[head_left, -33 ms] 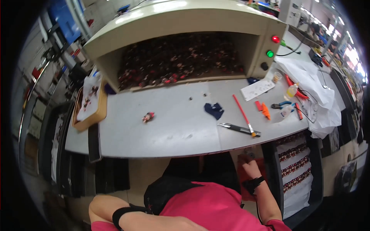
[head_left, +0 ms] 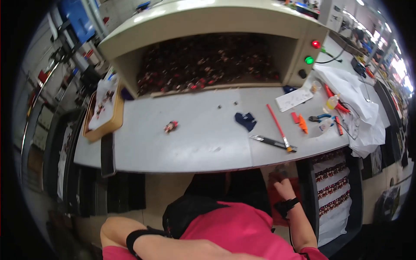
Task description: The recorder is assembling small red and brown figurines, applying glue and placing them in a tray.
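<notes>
Below the table's front edge, my right hand [head_left: 284, 188] is closed, beside a red bag-like thing [head_left: 277, 206]. Something greyish and blurred shows at its fingertips; I cannot make out what it is. A black band sits on that wrist. My left arm is bent across my pink shirt, and my left hand [head_left: 212, 250] runs off the lower edge, so its fingers are hidden. On the grey table [head_left: 195, 149] lies a small red and beige figurine [head_left: 170, 126]. Farther back, a wide cream box-shaped machine [head_left: 216, 19] holds a heap of similar small dark, red and beige pieces [head_left: 208, 65].
Right of the middle lie a navy cloth piece [head_left: 246, 121], a red-handled brush [head_left: 279, 128], a cutter knife [head_left: 273, 142], pliers [head_left: 320, 118] and small bottles. A yellow bin [head_left: 104, 130] stands at left. A black tray [head_left: 312, 195] with rows of pieces is at right.
My view has shifted slightly, so the table's things sit a little farther right in it. My left forearm has slid somewhat to the right; my right hand stays in place.
</notes>
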A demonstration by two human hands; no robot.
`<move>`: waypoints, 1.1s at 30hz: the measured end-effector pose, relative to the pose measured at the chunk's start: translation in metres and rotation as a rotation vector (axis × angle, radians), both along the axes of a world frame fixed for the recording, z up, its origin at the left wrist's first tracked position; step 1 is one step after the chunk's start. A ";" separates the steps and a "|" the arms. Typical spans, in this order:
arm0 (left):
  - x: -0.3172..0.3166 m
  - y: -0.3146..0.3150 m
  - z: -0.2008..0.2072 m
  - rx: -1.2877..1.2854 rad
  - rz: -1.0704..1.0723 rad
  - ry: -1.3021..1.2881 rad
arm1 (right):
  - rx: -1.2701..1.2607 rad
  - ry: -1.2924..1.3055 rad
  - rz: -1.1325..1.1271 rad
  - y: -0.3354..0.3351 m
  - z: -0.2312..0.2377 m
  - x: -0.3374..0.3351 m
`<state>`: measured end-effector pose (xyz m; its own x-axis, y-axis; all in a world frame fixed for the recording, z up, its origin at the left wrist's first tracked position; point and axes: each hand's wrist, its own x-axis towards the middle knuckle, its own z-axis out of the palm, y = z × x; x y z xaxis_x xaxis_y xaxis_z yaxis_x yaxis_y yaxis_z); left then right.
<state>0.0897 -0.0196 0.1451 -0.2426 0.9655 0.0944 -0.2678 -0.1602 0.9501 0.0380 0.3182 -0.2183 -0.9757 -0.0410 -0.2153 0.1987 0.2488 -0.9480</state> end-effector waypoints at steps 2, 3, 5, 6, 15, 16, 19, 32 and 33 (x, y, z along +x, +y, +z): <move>0.008 -0.007 -0.009 0.114 0.096 -0.265 | 0.011 -0.016 0.057 -0.002 0.011 -0.001; 0.014 -0.005 -0.013 0.175 0.136 -0.477 | 0.085 -0.031 0.070 -0.014 0.041 0.000; 0.039 0.012 -0.026 0.568 0.357 -0.499 | 0.119 0.018 0.161 -0.007 0.040 -0.002; 0.033 0.013 -0.028 0.571 0.258 -0.415 | 0.105 -0.001 0.146 -0.011 0.047 0.001; 0.038 0.007 -0.037 0.830 0.052 -0.579 | -0.089 -0.142 0.086 0.001 0.027 0.029; 0.039 0.010 -0.036 0.833 0.101 -0.543 | -0.120 -0.163 0.022 0.007 0.027 0.037; 0.037 0.020 -0.050 0.922 0.230 0.012 | -0.168 -0.149 -0.028 0.010 0.024 0.043; 0.028 -0.034 -0.008 -0.181 0.279 0.411 | 0.067 0.159 0.069 0.017 0.126 0.050; 0.025 -0.035 -0.009 -0.235 0.379 0.457 | 0.046 0.164 0.044 0.030 0.132 0.052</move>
